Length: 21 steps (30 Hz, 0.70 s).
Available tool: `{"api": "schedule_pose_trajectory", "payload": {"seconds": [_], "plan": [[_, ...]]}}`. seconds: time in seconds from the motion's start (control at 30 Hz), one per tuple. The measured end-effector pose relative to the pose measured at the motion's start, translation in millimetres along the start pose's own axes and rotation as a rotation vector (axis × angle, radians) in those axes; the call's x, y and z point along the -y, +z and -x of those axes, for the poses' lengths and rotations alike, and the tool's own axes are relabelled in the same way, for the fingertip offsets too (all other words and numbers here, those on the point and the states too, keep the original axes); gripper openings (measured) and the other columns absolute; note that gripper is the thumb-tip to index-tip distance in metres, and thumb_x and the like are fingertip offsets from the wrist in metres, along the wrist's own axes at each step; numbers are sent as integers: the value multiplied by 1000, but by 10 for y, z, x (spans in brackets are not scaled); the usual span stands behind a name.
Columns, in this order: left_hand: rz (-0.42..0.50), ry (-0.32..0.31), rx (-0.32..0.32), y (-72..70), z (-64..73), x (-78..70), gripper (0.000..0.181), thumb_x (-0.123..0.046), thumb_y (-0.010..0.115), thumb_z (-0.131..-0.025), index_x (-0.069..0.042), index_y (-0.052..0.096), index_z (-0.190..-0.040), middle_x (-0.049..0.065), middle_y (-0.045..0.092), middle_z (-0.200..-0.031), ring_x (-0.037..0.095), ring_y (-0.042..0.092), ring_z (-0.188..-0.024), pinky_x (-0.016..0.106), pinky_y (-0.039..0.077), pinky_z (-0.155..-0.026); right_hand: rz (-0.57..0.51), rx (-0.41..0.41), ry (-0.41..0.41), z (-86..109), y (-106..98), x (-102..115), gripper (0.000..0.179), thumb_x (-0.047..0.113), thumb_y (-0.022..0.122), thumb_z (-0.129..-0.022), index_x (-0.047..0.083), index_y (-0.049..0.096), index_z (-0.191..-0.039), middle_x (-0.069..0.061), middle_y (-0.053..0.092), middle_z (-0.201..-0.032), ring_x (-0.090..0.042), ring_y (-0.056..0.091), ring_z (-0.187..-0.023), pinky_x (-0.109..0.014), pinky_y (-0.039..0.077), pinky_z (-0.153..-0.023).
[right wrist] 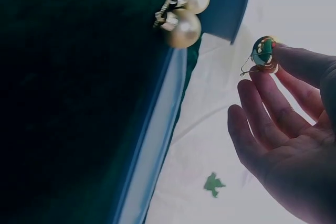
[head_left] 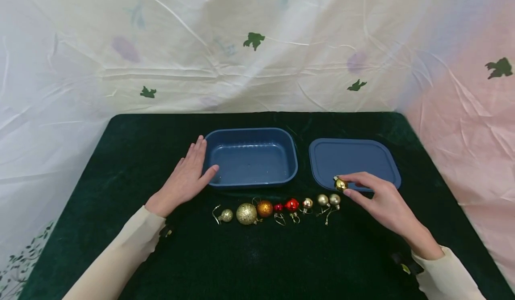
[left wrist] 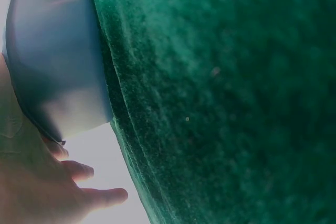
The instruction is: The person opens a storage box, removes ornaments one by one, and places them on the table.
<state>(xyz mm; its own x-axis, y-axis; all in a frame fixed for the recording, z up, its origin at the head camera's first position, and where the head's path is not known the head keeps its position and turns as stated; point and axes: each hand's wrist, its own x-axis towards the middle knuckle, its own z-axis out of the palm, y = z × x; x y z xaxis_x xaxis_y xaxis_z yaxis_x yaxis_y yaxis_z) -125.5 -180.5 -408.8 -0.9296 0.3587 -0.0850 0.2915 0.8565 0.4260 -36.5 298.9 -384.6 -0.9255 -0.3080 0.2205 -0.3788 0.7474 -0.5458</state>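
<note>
My left hand rests against the left side of a blue plastic container, its fingers straight and the thumb over the near-left rim. Nothing lies inside the container. Between thumb and fingertips my right hand pinches a shiny gold Christmas ball, held above the near edge of the blue lid. In the right wrist view the same gold ball shows a thin hanging loop. The left wrist view shows the left hand beside the container's outer wall.
A row of ornaments lies in front of the container: a small glittery ball, a large glittery gold ball, an orange ball, red balls and pale gold balls. Dark green cloth covers the table; a patterned curtain hangs behind.
</note>
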Motion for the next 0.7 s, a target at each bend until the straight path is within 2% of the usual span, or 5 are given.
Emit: {"api": "schedule_pose_trajectory", "payload": {"seconds": [0.17, 0.7], "plan": [[2, 4, -6, 4, -4, 6, 88, -55, 41, -108, -7, -5, -166, 13, -10, -173, 39, -1, -158, 68, 16, -120, 20, -4, 20, 104, 18, -82, 34, 16, 75, -97, 27, 71, -129, 8, 70, -125, -1, 59, -117, -7, 40, -94], [-2, -3, -3, 9, -5, 8, 88, -56, 40, -108, -8, -7, -166, 13, -10, -173, 39, -1, -158, 69, 15, -120, 45, 8, 20, 237, 86, -240, 33, 14, 78, -95, 23, 72, -126, 7, 72, -120, -2, 61, -113, -9, 44, -90]]}}
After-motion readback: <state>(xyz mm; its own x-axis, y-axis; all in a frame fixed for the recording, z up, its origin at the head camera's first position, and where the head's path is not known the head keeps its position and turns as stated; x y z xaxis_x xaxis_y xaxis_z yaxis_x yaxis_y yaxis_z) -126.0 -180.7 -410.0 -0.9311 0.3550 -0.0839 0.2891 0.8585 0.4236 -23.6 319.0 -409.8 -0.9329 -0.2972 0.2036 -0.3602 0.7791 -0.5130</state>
